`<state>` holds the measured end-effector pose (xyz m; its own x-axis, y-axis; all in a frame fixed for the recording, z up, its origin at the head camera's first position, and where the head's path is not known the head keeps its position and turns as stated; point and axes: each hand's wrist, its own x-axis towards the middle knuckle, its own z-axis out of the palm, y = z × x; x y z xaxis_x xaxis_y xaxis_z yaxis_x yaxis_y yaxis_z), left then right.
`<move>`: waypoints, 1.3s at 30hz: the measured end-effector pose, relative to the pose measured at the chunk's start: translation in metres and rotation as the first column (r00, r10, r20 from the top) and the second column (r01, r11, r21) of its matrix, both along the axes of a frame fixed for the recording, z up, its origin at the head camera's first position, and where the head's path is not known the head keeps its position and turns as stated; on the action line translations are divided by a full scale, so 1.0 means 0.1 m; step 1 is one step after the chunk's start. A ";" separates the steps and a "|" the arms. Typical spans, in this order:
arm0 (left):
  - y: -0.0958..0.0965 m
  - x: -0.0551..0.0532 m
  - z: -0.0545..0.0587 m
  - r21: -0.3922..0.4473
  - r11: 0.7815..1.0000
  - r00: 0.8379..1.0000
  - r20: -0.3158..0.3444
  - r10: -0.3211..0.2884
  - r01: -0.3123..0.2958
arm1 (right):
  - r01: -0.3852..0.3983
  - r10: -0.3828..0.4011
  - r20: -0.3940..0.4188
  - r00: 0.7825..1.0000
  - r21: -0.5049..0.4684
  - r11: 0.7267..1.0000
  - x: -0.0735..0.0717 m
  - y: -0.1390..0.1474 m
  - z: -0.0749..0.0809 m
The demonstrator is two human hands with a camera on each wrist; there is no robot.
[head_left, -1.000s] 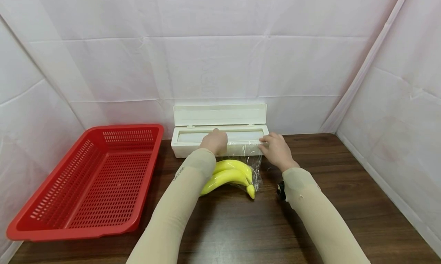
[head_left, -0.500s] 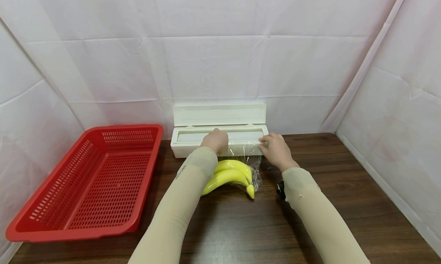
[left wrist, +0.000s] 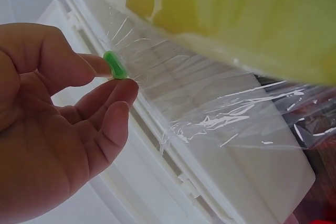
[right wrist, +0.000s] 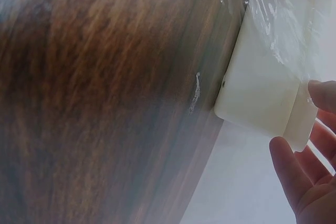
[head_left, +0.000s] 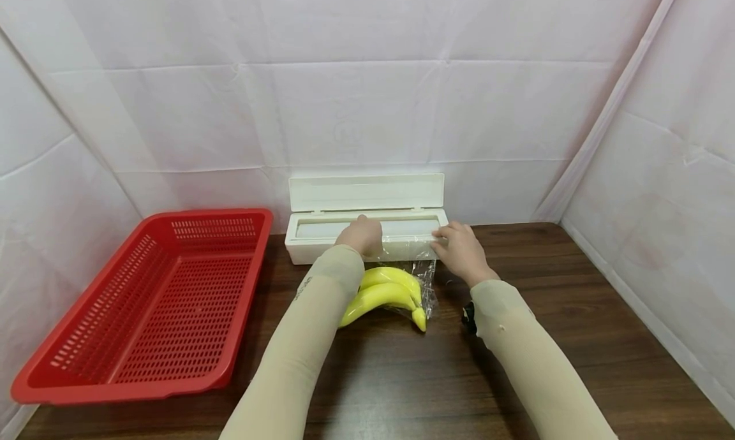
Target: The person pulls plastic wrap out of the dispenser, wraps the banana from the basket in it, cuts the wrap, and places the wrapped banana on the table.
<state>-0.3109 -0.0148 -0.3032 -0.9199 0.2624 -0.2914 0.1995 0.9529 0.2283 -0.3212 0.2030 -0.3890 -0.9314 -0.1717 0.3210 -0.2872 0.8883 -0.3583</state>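
Note:
A long white cling film dispenser (head_left: 301,252) lies at the back of the table, its lid (head_left: 367,194) raised. My left hand (head_left: 360,236) is at its front edge. In the left wrist view that hand pinches a small green slider (left wrist: 115,65) on the dispenser's rail. My right hand (head_left: 460,252) holds the right end of the dispenser, fingertips and thumb around the corner. Clear cling film (head_left: 427,277) drapes from the dispenser's front to a bunch of yellow bananas (head_left: 387,293). My left forearm hides the bananas' left ends.
A red perforated plastic basket (head_left: 244,300) stands on the left of the dark wooden table (head_left: 390,389). White cloth walls (head_left: 367,108) enclose the table at the back and sides. The right wrist view shows a small pale mark (right wrist: 196,93) on the wood.
My left hand and forearm have shifted slightly right along the dispenser's front edge. The right hand stays at the dispenser's right end, and the bananas are practically unmoved.

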 end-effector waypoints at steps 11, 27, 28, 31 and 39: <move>0.04 -0.03 0.00 0.017 1.000 1.000 0.028 -0.009 0.009 | -0.006 0.006 -0.002 1.000 -0.002 1.000 0.00 0.01 0.00; 0.09 -0.04 0.00 0.011 1.000 1.000 0.029 -0.005 0.005 | -0.007 0.007 0.002 1.000 0.002 1.000 -0.01 0.00 -0.01; 0.09 -0.05 0.00 0.011 1.000 1.000 0.029 -0.006 0.005 | -0.007 0.007 0.003 1.000 0.003 1.000 -0.01 0.01 -0.01; 0.09 -0.06 0.00 0.016 1.000 0.999 0.039 -0.008 0.007 | -0.006 0.006 0.005 1.000 0.008 1.000 0.00 0.01 0.00; 0.11 -0.05 0.01 0.010 1.000 0.999 0.043 -0.009 0.009 | -0.005 0.005 0.022 1.000 0.000 1.000 0.01 0.00 0.02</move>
